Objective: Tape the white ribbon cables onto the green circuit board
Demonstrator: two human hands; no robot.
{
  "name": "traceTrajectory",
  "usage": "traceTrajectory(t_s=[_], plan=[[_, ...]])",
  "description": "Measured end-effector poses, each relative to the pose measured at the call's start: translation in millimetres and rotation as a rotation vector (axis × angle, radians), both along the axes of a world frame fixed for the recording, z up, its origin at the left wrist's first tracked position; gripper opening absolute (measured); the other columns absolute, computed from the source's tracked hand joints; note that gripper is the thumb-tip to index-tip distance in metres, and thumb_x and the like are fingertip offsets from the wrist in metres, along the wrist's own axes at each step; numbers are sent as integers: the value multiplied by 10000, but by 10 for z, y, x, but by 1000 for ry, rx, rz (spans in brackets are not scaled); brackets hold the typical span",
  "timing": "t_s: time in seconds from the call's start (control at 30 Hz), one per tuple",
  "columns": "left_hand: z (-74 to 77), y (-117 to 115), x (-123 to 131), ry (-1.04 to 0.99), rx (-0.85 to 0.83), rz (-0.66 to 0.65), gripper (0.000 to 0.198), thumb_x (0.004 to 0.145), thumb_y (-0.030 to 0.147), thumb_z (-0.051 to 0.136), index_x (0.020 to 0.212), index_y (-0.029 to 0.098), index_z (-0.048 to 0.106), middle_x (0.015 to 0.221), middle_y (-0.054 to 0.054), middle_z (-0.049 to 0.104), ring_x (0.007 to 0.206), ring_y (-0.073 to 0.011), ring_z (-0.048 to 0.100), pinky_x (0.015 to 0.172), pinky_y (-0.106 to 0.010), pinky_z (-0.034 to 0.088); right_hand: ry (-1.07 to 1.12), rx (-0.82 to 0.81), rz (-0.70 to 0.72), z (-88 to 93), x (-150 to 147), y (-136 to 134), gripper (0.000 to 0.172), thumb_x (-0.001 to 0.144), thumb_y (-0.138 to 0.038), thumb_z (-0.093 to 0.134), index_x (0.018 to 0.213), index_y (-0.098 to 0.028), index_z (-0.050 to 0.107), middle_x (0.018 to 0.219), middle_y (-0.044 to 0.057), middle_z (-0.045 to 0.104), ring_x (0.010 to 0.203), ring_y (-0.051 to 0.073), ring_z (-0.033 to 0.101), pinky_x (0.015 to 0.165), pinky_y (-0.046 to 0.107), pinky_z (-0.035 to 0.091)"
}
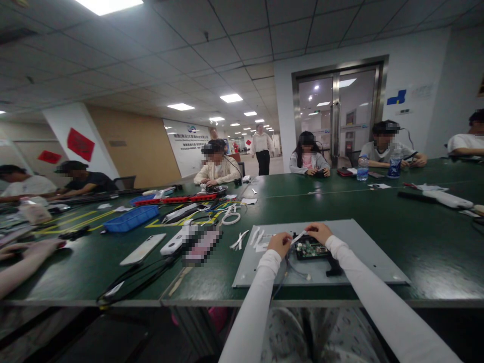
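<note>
Between my two hands stretches a short white strip [298,237], perhaps tape or a flat cable. My left hand [279,244] pinches its near left end, and my right hand [318,233] pinches the other end. Just beneath lies a green circuit board [308,249] in a black housing, partly covered by my fingers. Thin wires with a small white connector [308,277] trail from its left side. All this rests on a flat grey panel [363,252]. More white strips [257,237] lie on the panel left of my left hand.
Left of the panel are loose white strips [239,240], a pale phone [143,249], a white power bank-like device [179,240], black cables [139,277] and a blue tray [131,218]. A co-worker's arm [30,262] reaches in at far left. Other people sit around the green table.
</note>
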State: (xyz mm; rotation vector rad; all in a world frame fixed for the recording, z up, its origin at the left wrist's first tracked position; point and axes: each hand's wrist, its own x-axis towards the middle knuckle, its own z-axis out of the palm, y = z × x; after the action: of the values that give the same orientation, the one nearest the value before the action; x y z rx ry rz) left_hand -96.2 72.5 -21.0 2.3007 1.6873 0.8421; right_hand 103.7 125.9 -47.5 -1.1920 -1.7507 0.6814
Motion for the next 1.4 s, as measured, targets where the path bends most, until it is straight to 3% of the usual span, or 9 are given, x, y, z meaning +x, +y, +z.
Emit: traceTrajectory(t_s=[0.97, 1.4], plan=[[87, -83, 40, 53, -22, -17, 194, 669, 105, 513, 798, 193, 628, 732, 7, 569, 655, -102, 502, 688, -220, 399, -81, 17, -16, -30, -5, 12, 321, 583, -236, 565, 883, -158, 648, 763, 45, 635, 685, 150, 550, 714, 285, 426], [89, -85, 28, 93, -10, -38, 140, 657, 143, 527, 738, 185, 632, 720, 4, 567, 634, -102, 504, 662, -216, 401, -106, 23, 49, -89, -7, 53, 322, 588, -259, 585, 895, -180, 639, 945, 52, 622, 791, 164, 559, 780, 308, 412]])
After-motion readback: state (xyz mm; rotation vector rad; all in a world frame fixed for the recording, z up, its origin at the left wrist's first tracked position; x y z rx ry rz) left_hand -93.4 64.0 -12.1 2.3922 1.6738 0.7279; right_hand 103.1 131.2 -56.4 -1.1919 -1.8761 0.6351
